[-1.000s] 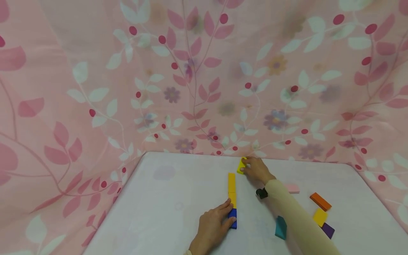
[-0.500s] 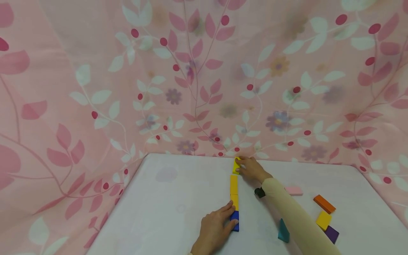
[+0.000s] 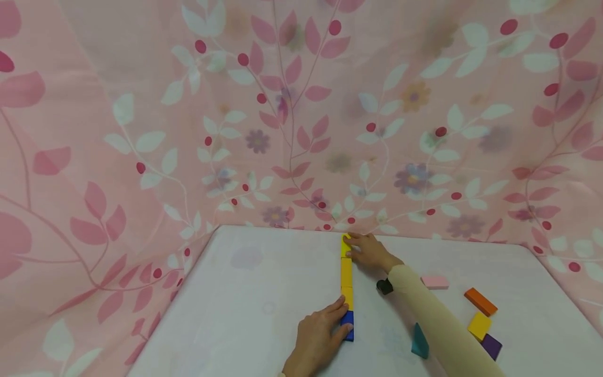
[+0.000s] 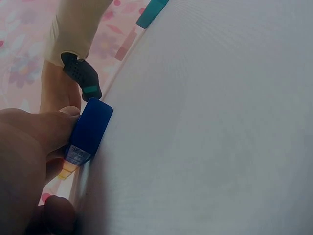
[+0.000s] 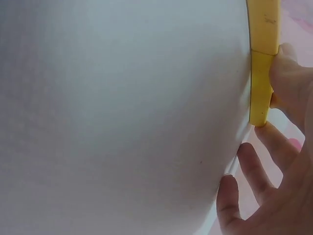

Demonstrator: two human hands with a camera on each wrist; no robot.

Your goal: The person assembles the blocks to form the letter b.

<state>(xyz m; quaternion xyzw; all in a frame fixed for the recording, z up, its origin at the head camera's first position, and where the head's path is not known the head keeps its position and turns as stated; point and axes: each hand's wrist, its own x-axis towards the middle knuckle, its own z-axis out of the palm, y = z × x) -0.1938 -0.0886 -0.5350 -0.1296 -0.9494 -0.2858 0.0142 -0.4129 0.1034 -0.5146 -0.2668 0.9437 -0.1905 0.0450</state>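
A straight row of blocks runs away from me on the white table (image 3: 264, 272). At its near end is a blue block (image 3: 349, 317), which my left hand (image 3: 314, 333) holds between thumb and fingers, the index fingertip reaching onto an amber block (image 3: 349, 298). Beyond it lies a longer amber block (image 3: 346, 272). My right hand (image 3: 372, 251) pinches a bright yellow block (image 3: 344, 250) at the far end. In the right wrist view, this yellow block (image 5: 260, 88) meets the amber one end to end, with the thumb on its side and a fingertip at its end.
Right of the row lie a pink block (image 3: 435, 283), an orange block (image 3: 480, 301), a yellow block (image 3: 479, 325), a purple block (image 3: 492, 346) and a teal wedge (image 3: 420, 343). A pink floral curtain (image 3: 301, 131) hangs behind the table's far edge.
The right hand has slid the bright yellow block left into line with the row, then against the amber block's end. The left hand stays on the blue block.
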